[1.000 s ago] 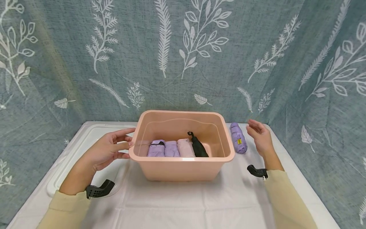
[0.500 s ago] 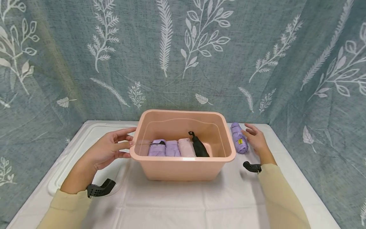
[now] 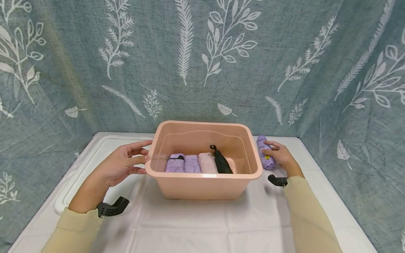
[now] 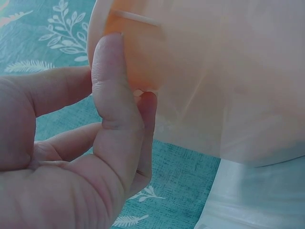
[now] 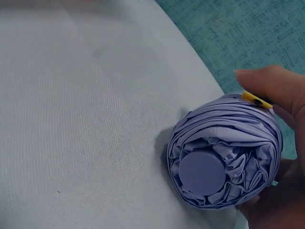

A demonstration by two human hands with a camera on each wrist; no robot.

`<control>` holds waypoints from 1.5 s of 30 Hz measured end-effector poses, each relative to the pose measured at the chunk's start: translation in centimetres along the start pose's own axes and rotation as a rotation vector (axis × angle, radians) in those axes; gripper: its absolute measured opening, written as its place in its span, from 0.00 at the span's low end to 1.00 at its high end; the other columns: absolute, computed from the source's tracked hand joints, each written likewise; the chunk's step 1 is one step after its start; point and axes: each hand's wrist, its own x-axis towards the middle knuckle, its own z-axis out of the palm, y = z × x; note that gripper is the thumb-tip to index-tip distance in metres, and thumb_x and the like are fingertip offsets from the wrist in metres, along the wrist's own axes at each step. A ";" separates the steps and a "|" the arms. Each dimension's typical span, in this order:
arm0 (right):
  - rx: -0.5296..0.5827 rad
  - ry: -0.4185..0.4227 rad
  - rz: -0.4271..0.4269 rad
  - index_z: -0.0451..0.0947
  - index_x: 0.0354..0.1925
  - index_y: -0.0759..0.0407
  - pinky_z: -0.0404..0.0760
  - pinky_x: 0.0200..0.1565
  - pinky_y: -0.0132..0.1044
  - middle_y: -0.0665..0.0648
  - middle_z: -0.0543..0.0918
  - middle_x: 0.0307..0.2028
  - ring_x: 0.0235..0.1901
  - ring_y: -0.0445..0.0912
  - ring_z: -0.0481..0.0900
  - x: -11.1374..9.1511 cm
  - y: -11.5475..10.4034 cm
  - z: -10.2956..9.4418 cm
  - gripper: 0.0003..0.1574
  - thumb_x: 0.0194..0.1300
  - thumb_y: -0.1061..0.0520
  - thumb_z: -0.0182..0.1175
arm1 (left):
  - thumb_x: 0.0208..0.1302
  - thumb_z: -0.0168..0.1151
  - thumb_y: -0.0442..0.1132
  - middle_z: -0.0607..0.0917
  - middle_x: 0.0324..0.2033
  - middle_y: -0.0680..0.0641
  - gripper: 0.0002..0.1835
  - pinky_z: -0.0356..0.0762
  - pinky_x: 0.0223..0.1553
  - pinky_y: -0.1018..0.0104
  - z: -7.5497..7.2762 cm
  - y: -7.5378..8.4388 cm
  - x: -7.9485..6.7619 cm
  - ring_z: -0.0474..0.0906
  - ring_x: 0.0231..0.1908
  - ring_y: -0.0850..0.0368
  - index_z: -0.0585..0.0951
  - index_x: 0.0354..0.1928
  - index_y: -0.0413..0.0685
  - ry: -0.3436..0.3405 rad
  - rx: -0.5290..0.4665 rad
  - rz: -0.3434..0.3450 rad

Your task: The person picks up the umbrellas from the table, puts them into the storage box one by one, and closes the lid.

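Observation:
A peach plastic bin [image 3: 202,188] stands mid-table. My left hand [image 3: 121,163] holds its left rim, thumb against the outer wall [image 4: 200,109] in the left wrist view. Right of the bin lies a rolled purple folding umbrella [image 3: 269,163] with a yellow tag. My right hand [image 3: 283,157] grips it from the right, thumb near the tag; the right wrist view shows its round end cap [image 5: 201,172]. Inside the bin lie side by side two purple rolled bundles, a pink bundle [image 3: 207,163] and a black folding umbrella [image 3: 223,162] with a strap. The front wall hides their near ends.
A white lid-like tray [image 3: 95,154] lies flat at the left, partly beneath the left forearm. White cloth [image 3: 190,228] covers the table. A blue-green leaf-patterned curtain [image 3: 202,102] hangs around the back and sides.
My right hand has moved left onto the purple umbrella and closed its fingers round it. My left hand keeps its hold on the bin's rim.

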 end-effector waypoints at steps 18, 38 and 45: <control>-0.139 0.035 0.027 0.68 0.74 0.57 0.83 0.57 0.45 0.74 0.68 0.71 0.61 0.60 0.76 -0.1 -1.0 0.2 0.40 0.69 0.54 0.67 | 0.72 0.61 0.33 0.78 0.46 0.50 0.38 0.89 0.41 0.62 0.1 -0.2 -0.1 0.84 0.40 0.59 0.57 0.79 0.37 0.010 0.016 0.003; -0.115 0.041 0.040 0.67 0.75 0.56 0.75 0.68 0.54 0.73 0.64 0.74 0.70 0.63 0.69 0.1 -0.6 0.1 0.42 0.67 0.55 0.69 | 0.72 0.61 0.32 0.78 0.47 0.49 0.39 0.88 0.40 0.62 0.1 0.1 -0.2 0.84 0.41 0.58 0.56 0.79 0.37 0.001 -0.003 -0.001; -0.123 0.048 0.037 0.66 0.75 0.54 0.77 0.67 0.52 0.73 0.66 0.72 0.67 0.62 0.70 0.0 -0.6 0.1 0.42 0.68 0.54 0.69 | 0.72 0.61 0.31 0.79 0.47 0.50 0.39 0.88 0.40 0.63 0.1 0.0 -0.1 0.85 0.40 0.59 0.56 0.79 0.36 0.001 -0.019 0.001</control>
